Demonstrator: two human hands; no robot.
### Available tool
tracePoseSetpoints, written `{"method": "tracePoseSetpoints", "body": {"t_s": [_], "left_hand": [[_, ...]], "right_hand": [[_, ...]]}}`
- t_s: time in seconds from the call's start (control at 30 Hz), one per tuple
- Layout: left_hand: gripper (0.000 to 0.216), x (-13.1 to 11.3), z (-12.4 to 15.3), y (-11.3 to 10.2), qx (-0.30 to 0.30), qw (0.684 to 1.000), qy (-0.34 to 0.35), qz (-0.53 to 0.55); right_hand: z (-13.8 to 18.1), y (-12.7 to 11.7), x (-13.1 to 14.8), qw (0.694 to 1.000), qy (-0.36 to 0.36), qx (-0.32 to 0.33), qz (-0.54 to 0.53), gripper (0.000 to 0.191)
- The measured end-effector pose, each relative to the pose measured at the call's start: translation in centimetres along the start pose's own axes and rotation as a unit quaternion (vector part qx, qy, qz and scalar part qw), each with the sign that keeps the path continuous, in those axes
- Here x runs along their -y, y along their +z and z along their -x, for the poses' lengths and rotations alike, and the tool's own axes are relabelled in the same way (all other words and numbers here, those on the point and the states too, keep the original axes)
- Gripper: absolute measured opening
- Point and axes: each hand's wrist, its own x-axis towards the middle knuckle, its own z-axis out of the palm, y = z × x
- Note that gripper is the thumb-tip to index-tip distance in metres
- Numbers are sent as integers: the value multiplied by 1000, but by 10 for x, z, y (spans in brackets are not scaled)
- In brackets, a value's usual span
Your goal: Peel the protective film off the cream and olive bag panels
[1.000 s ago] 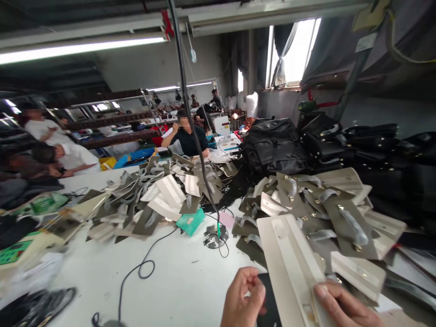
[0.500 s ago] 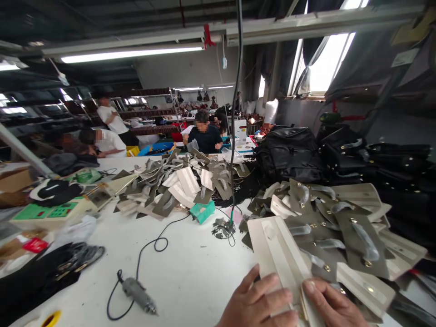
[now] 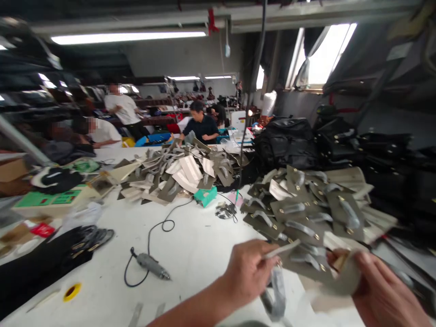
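Note:
My left hand (image 3: 250, 268) is closed in a pinch on the pale edge of a bag panel (image 3: 285, 248). Below its fingers hangs a grey, plastic-wrapped handle (image 3: 277, 293). To the right, my right hand (image 3: 381, 281) grips a curled olive-grey panel end (image 3: 345, 279), blurred by motion. I cannot tell whether both hands hold one and the same panel. Just beyond them lies a heap of olive-grey panels (image 3: 303, 209) with wrapped handles and brass-coloured fittings.
A second heap of panels (image 3: 187, 170) covers the table's far middle. A corded grey hand tool (image 3: 153, 265) and a yellow tape roll (image 3: 72, 292) lie at left, near black material (image 3: 44, 268). Black bags (image 3: 286, 143) are piled at back right. Several people work beyond the table.
The panel, earlier pale side up under both hands, has been lifted and turned, and a handle now shows below my left hand. My hands have moved farther apart. The view has shifted slightly.

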Motion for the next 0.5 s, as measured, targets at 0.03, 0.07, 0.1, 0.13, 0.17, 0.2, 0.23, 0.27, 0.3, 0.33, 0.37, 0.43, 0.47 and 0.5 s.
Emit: {"method": "tracePoseSetpoints", "body": {"t_s": [0.03,0.07,0.1,0.13,0.17,0.2,0.23,0.27,0.3,0.33,0.37,0.43,0.47,0.5], "left_hand": [[22,-2,0,-3,-22,997,-58,52],[21,-2,-1,-5,-38,988,-106,105],[21,-1,-2,-5,-50,976,-144,155],[22,2,-2,-4,-59,963,-173,196],[24,4,-1,-3,-61,952,-194,228],[25,5,0,0,-59,943,-209,253],[26,6,2,2,-57,936,-219,271],[28,5,5,5,-53,931,-224,283],[28,4,7,8,-53,928,-227,291],[29,1,10,10,-55,926,-228,295],[29,-1,12,12,-60,925,-228,298],[29,-8,15,16,-72,925,-223,298],[29,-11,16,18,-76,925,-220,299],[29,-14,17,20,-79,926,-216,300]], "right_hand": [[10,5,10,998,19,-11,-54,34],[19,14,20,996,30,5,-79,34],[26,24,30,996,42,33,-72,34],[32,35,37,995,56,62,-55,35],[37,45,43,993,65,94,-39,35],[41,54,48,990,70,123,-22,36],[45,60,50,987,69,146,-12,37],[48,64,52,984,64,167,-5,37],[51,65,52,982,55,182,1,37],[54,64,51,980,45,196,9,37],[56,62,50,978,35,207,18,36],[59,55,46,975,18,217,42,34],[60,51,45,975,10,216,53,32],[60,46,44,975,1,211,61,31]]}}
